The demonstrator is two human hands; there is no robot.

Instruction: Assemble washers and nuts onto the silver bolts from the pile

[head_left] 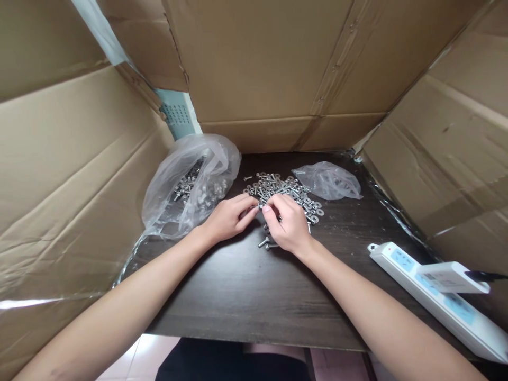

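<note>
Centrally, a small bolt (260, 206) is pinched between my two hands, raised just at the near edge of a loose pile of bolts, nuts and washers (280, 186). My left hand (230, 216) grips one end with thumb and forefinger; my right hand (286, 221) closes its thumb and fingertips on the other. Whether a nut or washer sits on the shank is too small to tell, and what my curled right fingers may cover cannot be seen.

Likely faults, with causes: a slack pinch would let the bolt drop into the pile, where it would be hard to pick out from its lookalikes. Crossed threads could follow if a nut were turned on at a tilt. The loose bolts (263, 242) lying just beside the heel of my right hand could be swept across the dark table (246, 296) by a careless wrist. To the left, the large plastic bag (162, 177) stands open near my left hand; a knock from the forearm might spill its metal pieces. The small plastic bag (337, 177), beyond the pile to the right, is less exposed.
</note>
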